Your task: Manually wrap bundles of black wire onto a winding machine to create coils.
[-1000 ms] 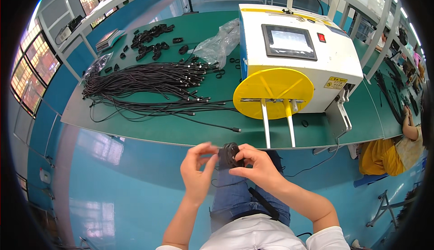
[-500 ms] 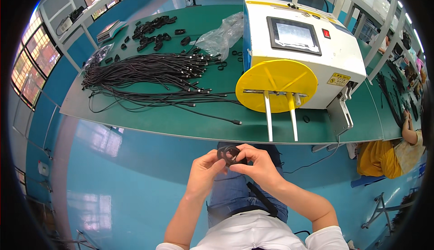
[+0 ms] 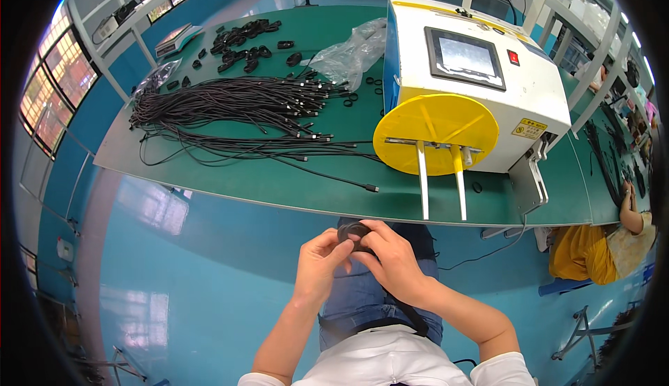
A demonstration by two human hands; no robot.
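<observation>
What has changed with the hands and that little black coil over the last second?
Little: both hands, left hand and right hand, still grip the black cable coil between them, fingers slightly shifted. The view tilted somewhat. The loose cables and the winding machine on the green table stayed put.

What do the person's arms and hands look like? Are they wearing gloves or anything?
No gloves. Both hands, left and right, are bare, and so are the forearms up past the elbows. Short white sleeves show at the bottom edge. I can see no watch, rings or bracelets.
</observation>
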